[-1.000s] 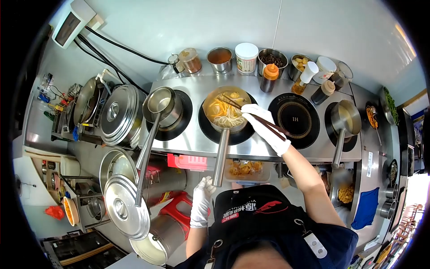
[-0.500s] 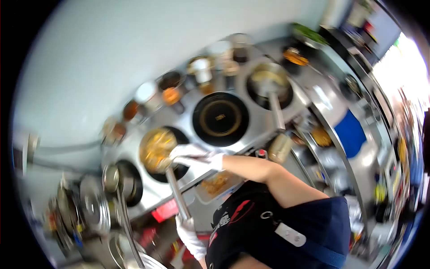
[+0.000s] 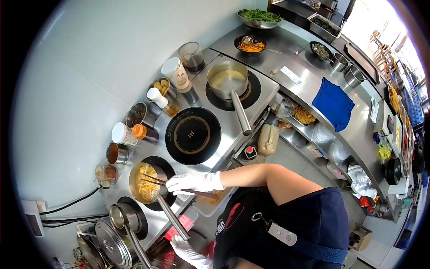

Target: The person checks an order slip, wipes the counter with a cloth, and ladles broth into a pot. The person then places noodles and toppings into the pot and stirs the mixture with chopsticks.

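Observation:
My right hand (image 3: 190,182), in a white glove, is closed around a pair of dark chopsticks (image 3: 155,180). Their tips reach into a saucepan (image 3: 132,183) holding pale yellow and orange strips (image 3: 147,186), which look like cut vegetables. The saucepan sits partly over the round black burner nearest that hand, its long metal handle (image 3: 172,218) pointing toward me. Just below the handle's end is my gloved left hand (image 3: 182,248), fingers stretched out and not wrapped around it; whether they touch it I cannot tell.
Another saucepan (image 3: 228,77) with pale liquid stands on the far burner. Along the wall are an orange-capped bottle (image 3: 145,133) and several jars. A smaller pot (image 3: 124,218) sits left of the pan. On the right counter lie a blue cloth (image 3: 333,104) and a bowl of orange strips (image 3: 251,45).
The view has swung and sharpened. My left hand, earlier at the end of the pan handle, now has its fingers stretched out below it. My right hand stays over the pan with the chopsticks.

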`<act>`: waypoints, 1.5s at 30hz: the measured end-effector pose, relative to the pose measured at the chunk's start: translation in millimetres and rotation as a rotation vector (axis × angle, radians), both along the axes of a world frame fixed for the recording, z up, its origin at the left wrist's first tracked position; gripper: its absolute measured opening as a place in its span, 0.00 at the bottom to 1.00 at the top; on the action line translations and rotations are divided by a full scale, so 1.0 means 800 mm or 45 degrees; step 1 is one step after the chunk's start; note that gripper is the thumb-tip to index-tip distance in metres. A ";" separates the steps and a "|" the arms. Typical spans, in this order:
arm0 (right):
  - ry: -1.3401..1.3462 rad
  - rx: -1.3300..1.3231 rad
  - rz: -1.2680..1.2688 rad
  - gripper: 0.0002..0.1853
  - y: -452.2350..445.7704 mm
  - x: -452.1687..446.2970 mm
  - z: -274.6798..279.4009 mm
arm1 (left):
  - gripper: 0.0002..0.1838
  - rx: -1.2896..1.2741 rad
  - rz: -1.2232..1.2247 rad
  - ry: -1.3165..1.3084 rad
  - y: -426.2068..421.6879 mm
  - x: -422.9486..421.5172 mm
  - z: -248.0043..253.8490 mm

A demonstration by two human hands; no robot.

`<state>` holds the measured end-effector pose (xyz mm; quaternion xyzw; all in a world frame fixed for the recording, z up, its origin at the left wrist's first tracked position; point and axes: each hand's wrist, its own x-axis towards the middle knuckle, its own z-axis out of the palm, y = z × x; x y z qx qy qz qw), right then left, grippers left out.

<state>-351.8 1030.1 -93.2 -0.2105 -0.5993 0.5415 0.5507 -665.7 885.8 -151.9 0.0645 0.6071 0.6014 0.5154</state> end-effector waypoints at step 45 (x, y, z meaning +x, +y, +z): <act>-0.856 0.432 -0.108 0.14 -0.002 -0.007 -0.057 | 0.18 0.048 0.056 0.108 -0.004 0.052 0.005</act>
